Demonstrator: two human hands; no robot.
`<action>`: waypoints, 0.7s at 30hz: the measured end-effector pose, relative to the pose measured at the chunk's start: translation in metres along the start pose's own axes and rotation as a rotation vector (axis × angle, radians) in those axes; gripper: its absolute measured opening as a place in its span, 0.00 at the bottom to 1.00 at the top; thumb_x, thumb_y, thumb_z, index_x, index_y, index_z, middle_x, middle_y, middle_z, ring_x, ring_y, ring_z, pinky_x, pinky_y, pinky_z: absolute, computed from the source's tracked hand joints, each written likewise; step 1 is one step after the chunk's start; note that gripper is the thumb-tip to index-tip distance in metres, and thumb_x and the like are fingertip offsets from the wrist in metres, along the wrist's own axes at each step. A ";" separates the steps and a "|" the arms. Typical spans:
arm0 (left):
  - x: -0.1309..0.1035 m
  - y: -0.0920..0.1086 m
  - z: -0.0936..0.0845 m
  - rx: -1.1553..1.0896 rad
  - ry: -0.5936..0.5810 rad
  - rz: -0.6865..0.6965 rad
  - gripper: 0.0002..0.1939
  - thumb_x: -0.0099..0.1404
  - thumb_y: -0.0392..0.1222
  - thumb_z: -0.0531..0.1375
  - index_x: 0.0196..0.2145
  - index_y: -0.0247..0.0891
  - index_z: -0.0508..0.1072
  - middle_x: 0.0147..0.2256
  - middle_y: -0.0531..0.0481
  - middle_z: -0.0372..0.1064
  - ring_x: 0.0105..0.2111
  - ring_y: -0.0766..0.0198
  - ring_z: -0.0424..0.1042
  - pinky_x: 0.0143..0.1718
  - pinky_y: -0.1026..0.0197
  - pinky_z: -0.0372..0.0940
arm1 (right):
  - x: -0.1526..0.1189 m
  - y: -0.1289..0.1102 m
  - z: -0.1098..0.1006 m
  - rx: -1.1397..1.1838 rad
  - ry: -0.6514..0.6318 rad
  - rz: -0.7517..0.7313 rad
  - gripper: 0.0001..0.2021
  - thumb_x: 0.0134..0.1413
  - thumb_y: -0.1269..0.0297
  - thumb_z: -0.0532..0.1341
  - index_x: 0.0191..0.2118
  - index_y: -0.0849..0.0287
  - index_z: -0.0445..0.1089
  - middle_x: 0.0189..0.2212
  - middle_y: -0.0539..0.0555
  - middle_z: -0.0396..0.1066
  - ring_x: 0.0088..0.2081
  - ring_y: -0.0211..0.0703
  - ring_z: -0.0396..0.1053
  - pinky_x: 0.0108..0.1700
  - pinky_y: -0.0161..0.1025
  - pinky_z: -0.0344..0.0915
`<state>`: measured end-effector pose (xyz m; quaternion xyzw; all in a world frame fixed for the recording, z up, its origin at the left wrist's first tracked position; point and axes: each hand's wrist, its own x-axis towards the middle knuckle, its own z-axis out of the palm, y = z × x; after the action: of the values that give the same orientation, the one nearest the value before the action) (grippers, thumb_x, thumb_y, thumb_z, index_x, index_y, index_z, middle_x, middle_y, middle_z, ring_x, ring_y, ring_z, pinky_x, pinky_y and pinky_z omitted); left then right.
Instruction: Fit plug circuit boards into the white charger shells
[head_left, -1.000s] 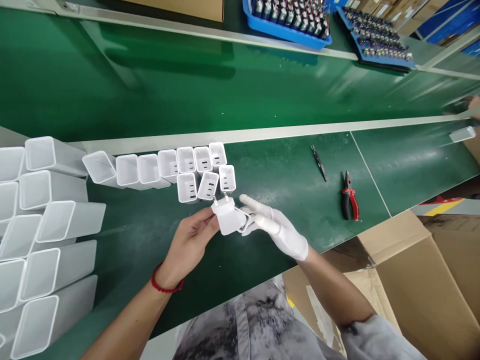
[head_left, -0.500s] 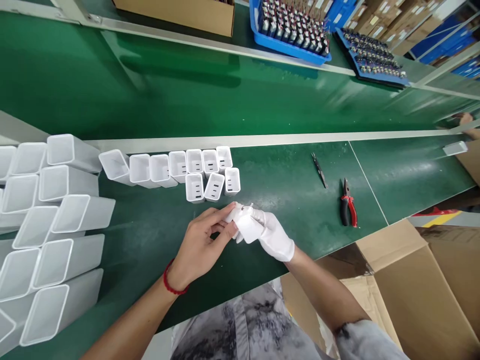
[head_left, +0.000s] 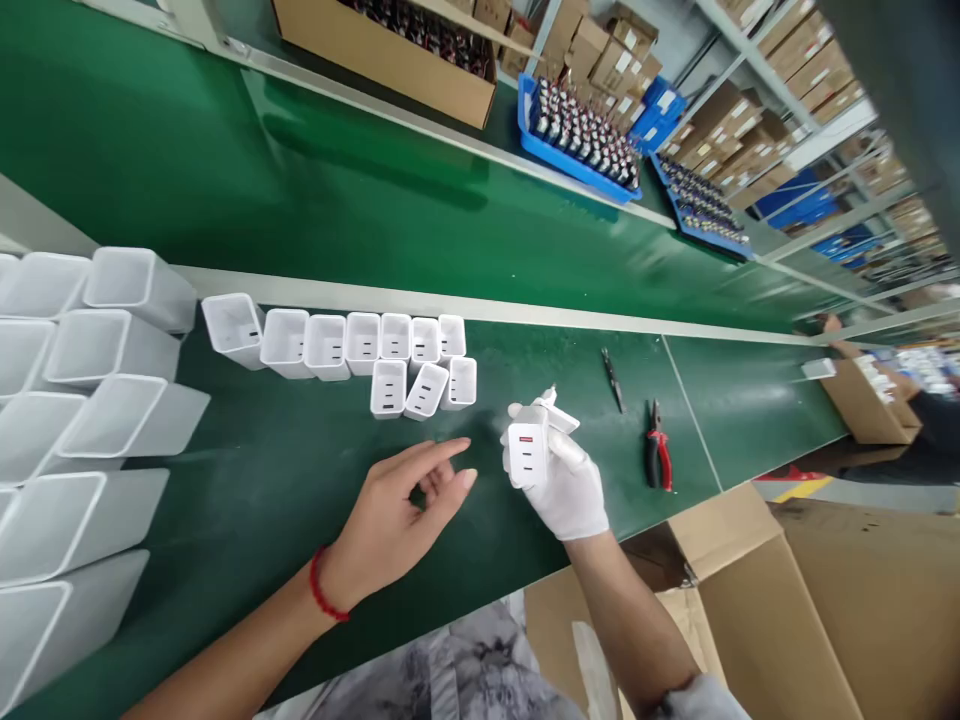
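My right hand (head_left: 564, 490), in a white glove, grips a white USB charger (head_left: 528, 458) whose end face carries a red port and two dark slots. Behind it a flat white piece (head_left: 562, 415) sticks out on the right; how it joins the charger is unclear. My left hand (head_left: 405, 505) is bare, with a red bracelet. Its thumb and index finger are apart, holding nothing, left of the charger. Beyond that hand stand two short rows of white charger shells (head_left: 389, 388) with open tops and slots inside.
Larger white open-ended housings (head_left: 112, 425) are stacked at left. Tweezers (head_left: 613, 380) and red-black pliers (head_left: 658, 447) lie at right. A cardboard box (head_left: 772, 610) stands by the near edge. Blue trays (head_left: 581, 160) of parts sit on the shelf. A person's arm (head_left: 847, 348) shows far right.
My left hand has let go and moved away to the left. My right hand has turned the charger, so its port face now shows. The view has shifted.
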<state>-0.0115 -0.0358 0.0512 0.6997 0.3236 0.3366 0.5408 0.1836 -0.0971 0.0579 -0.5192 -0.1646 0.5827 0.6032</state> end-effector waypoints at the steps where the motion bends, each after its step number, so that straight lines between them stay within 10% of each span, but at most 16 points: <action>1: 0.000 -0.003 -0.001 0.064 0.048 0.080 0.11 0.68 0.40 0.59 0.47 0.39 0.74 0.26 0.54 0.69 0.25 0.69 0.69 0.27 0.68 0.67 | 0.003 -0.003 -0.001 0.049 -0.017 0.028 0.17 0.52 0.55 0.63 0.48 0.52 0.71 0.48 0.53 0.73 0.42 0.45 0.72 0.39 0.41 0.72; 7: 0.006 -0.026 -0.007 0.541 0.329 0.327 0.12 0.64 0.34 0.61 0.46 0.35 0.73 0.32 0.49 0.71 0.25 0.67 0.69 0.30 0.64 0.67 | 0.010 -0.010 0.004 0.194 -0.065 0.065 0.13 0.51 0.61 0.64 0.44 0.53 0.71 0.47 0.51 0.73 0.38 0.40 0.72 0.33 0.35 0.70; 13: 0.010 -0.039 -0.011 0.757 0.355 0.326 0.13 0.64 0.35 0.62 0.47 0.33 0.72 0.31 0.49 0.71 0.26 0.66 0.70 0.29 0.64 0.67 | 0.019 -0.009 0.005 0.187 -0.073 0.068 0.16 0.50 0.61 0.68 0.46 0.51 0.73 0.47 0.49 0.75 0.38 0.40 0.74 0.34 0.36 0.73; 21: 0.010 -0.038 -0.012 0.803 0.360 0.354 0.04 0.66 0.32 0.60 0.40 0.35 0.73 0.28 0.51 0.69 0.27 0.63 0.70 0.29 0.60 0.64 | 0.093 -0.052 0.005 -0.637 0.155 -0.481 0.26 0.52 0.55 0.66 0.56 0.57 0.70 0.53 0.56 0.72 0.56 0.52 0.68 0.57 0.48 0.65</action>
<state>-0.0188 -0.0131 0.0174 0.8285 0.3925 0.3875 0.0972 0.2313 -0.0025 0.0647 -0.6691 -0.4076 0.3038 0.5421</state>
